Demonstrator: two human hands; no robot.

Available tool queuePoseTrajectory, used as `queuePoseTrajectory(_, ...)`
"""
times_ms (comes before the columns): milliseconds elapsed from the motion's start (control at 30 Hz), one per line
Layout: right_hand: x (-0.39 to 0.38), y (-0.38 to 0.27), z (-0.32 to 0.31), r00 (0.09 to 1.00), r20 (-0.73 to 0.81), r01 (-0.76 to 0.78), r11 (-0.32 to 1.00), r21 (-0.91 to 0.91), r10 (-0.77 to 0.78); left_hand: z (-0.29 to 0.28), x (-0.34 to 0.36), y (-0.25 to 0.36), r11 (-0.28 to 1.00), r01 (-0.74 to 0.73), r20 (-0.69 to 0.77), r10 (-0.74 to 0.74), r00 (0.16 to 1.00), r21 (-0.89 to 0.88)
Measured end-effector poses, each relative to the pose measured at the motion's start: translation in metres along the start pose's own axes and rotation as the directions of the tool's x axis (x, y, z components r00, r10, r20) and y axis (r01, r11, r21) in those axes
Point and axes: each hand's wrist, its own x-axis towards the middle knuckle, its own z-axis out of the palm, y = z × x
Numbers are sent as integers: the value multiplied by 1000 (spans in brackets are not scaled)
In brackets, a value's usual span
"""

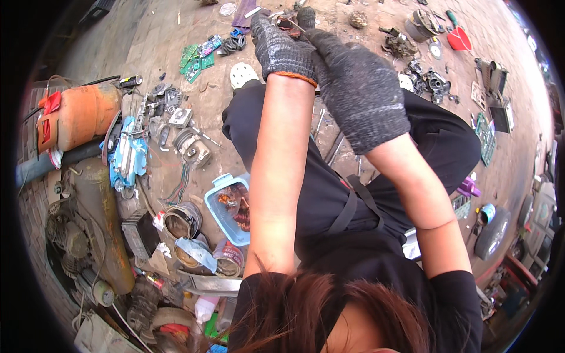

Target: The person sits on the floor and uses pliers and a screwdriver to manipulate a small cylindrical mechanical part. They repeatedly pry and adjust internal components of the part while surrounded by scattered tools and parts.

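Left grip (283, 52), gloved and curled about a copper-toned part (287, 25) held out front between the hands, should brace it firmly beside the right grip (362, 91), whose closure cannot be told.

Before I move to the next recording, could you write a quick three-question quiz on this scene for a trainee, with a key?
1. True or false: the left hand and the right hand both wear dark grey gloves.

2. Which colour is the small part at the left hand?
A. bright green
B. reddish-brown
C. white

3. Fill in: the light blue tub stands on the ____ side of the left forearm in this view.

Key: 1. True. 2. B. 3. Left.
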Motion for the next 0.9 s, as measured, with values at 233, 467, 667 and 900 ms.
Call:
queuePoseTrajectory(233, 5, 4, 2, 999, 17, -35, 987, 154, 33, -1, -6, 2, 1000, -5, -1, 5, 1000, 23)
queuePoseTrajectory(467, 42, 33, -33, 979, 152, 93, 962, 257, -135, -51, 52, -12, 988, -56, -12, 58, 998, 146)
queuePoseTrajectory(667, 67, 53, -49, 923, 354, 41, 956, 290, -147, -24, 24, -11, 967, 53, -116, -25, 993, 249)
queuePoseTrajectory(900, 73, 26, -30, 872, 483, -4, 990, -142, 73, -2, -11, -27, 895, 317, -83, -307, 948, 314)
